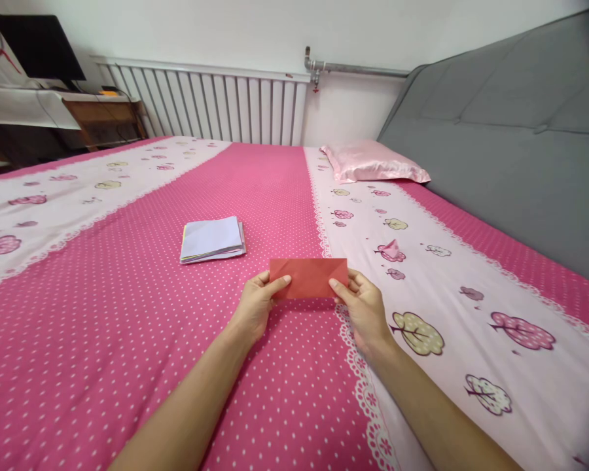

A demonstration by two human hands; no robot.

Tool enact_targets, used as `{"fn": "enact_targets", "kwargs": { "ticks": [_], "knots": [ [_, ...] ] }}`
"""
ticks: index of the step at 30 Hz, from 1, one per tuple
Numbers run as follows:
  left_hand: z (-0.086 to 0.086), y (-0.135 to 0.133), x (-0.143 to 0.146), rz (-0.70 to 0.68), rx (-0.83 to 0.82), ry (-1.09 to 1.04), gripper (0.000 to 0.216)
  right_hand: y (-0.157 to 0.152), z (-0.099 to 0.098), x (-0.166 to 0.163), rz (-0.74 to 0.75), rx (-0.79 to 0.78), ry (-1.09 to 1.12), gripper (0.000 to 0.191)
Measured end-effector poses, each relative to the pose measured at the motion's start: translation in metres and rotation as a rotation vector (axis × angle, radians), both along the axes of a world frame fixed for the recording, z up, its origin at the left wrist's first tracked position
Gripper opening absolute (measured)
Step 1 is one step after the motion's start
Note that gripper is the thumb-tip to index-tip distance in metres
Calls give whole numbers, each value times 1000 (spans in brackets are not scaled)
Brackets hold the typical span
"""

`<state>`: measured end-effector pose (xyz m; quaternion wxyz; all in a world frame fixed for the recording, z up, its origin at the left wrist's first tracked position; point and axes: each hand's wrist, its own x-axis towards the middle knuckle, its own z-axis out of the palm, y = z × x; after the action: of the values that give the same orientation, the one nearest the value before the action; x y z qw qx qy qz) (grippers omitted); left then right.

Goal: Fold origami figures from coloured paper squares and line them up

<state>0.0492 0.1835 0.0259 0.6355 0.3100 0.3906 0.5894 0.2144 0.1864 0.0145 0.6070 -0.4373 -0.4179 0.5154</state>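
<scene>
A red sheet of paper, folded into a wide rectangle, is held up above the bed between my two hands. My left hand pinches its left end, thumb on the near face and fingers behind. At the right end my right hand grips it the same way. Faint diagonal creases show on the paper. To the left, apart from both hands, a stack of paper sheets lies on the bed, with a pale lilac sheet on top and coloured edges below.
The pink and white bedspread spreads all around. A small folded pink paper piece sits to the right. Farther off are a pink pillow, a grey headboard, a white radiator and a desk with a monitor.
</scene>
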Motion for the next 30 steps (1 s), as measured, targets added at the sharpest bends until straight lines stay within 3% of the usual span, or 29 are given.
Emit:
{"fn": "enact_targets", "kwargs": {
  "ticks": [5, 19, 30],
  "knots": [
    [2, 0, -1, 24, 18, 10, 16, 1, 0, 0, 25, -42, 42, 20],
    [-2, 3, -1, 58, -20, -20, 20, 2, 1, 4, -1, -101, 123, 21],
    [1, 3, 0, 38, -21, -53, 15, -1, 4, 1, 176, -152, 207, 33]
  ]
}}
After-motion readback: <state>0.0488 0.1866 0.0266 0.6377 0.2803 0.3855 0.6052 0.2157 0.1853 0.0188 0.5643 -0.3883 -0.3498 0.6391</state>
